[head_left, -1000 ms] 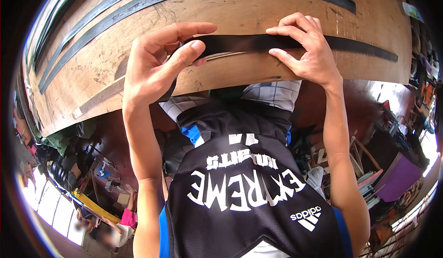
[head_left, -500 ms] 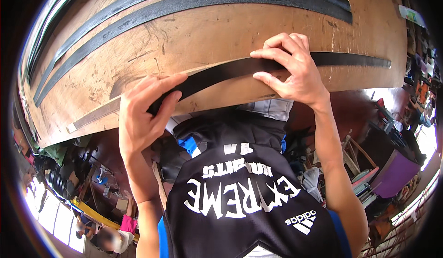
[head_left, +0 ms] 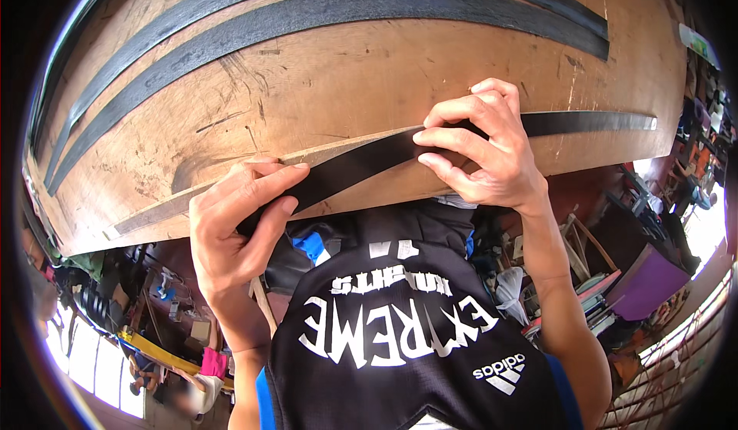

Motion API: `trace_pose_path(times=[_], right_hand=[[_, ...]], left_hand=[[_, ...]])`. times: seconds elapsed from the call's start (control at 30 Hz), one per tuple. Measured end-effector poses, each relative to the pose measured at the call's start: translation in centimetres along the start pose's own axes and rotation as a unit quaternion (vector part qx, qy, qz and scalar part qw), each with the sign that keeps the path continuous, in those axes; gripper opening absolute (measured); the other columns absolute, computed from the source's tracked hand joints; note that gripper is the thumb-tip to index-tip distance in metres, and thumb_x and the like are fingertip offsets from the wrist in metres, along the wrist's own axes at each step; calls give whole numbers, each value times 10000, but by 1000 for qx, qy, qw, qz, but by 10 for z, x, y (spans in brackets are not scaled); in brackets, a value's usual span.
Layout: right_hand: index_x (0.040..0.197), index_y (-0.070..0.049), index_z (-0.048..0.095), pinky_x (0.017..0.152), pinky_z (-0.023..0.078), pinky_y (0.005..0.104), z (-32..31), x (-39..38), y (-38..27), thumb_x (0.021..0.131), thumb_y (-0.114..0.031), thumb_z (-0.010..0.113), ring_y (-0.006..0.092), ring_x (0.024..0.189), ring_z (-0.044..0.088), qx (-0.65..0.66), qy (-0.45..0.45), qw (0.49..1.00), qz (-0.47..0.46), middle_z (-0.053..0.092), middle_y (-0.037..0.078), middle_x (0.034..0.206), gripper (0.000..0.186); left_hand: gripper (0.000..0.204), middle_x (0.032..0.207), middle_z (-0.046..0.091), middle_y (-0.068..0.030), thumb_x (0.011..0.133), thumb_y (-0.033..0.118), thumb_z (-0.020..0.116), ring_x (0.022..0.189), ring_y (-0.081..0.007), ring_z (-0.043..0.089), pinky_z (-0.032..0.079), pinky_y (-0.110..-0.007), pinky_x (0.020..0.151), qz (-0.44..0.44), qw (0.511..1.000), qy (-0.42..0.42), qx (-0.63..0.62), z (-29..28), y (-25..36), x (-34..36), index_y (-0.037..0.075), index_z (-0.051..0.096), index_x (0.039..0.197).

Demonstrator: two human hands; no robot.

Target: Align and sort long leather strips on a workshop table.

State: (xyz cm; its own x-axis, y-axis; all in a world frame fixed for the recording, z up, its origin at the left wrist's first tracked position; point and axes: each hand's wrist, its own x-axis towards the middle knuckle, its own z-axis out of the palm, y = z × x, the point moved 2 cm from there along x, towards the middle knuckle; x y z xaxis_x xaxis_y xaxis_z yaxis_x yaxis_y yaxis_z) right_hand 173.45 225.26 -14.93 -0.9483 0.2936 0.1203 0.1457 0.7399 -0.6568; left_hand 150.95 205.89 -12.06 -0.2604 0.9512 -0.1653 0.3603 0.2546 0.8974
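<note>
Both hands work on one long black flexible strip (head_left: pixel 361 162) near the table's front edge. My left hand (head_left: pixel 242 230) is closed on its left part, thumb and fingers pinching it from either side; the strip's left end is hidden behind this hand. My right hand (head_left: pixel 488 149) grips the strip farther right, with curled fingers at its far edge and the thumb near its front edge. Between the hands the strip bows up and tilts. Its right part lies along the table. A thin brownish strip (head_left: pixel 157 215) rests on the table, running out from behind my left hand.
Two wide black textured strips (head_left: pixel 338 15) lie curved across the far side of the wooden table (head_left: pixel 307 107). A dark edge bundle shows at far left. Below the table are a purple panel (head_left: pixel 649 295), clutter and a yellow bar (head_left: pixel 165 357). People are at lower left.
Both hands have come slightly nearer to me with the black strip. More of the brownish strip shows behind it. My right thumb and fingers are closer together. The whole view has shifted a little.
</note>
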Motion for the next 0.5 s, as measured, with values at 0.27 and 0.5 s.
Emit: trace_pose_path(times=[0.27, 0.5], right_hand=[[940, -157, 740, 972, 384, 428, 4, 2, -6, 733, -115, 822, 163, 923, 586, -8, -4, 1000, -1, 648, -54, 1045, 226], [954, -145, 743, 978, 381, 444, 10, 6, -11, 740, -114, 815, 160, 928, 591, -2, -15, 1000, -6, 645, -47, 1051, 228]], left_hand=[[367, 708, 625, -106, 734, -127, 723, 787, -268, 683, 528, -338, 730, -45, 999, 15, -1, 4, 1, -1, -16, 759, 1082], [345, 746, 641, -106, 750, -110, 733, 802, -274, 686, 530, -340, 726, -44, 999, 8, 20, 5, 1, -2, -2, 760, 1076]])
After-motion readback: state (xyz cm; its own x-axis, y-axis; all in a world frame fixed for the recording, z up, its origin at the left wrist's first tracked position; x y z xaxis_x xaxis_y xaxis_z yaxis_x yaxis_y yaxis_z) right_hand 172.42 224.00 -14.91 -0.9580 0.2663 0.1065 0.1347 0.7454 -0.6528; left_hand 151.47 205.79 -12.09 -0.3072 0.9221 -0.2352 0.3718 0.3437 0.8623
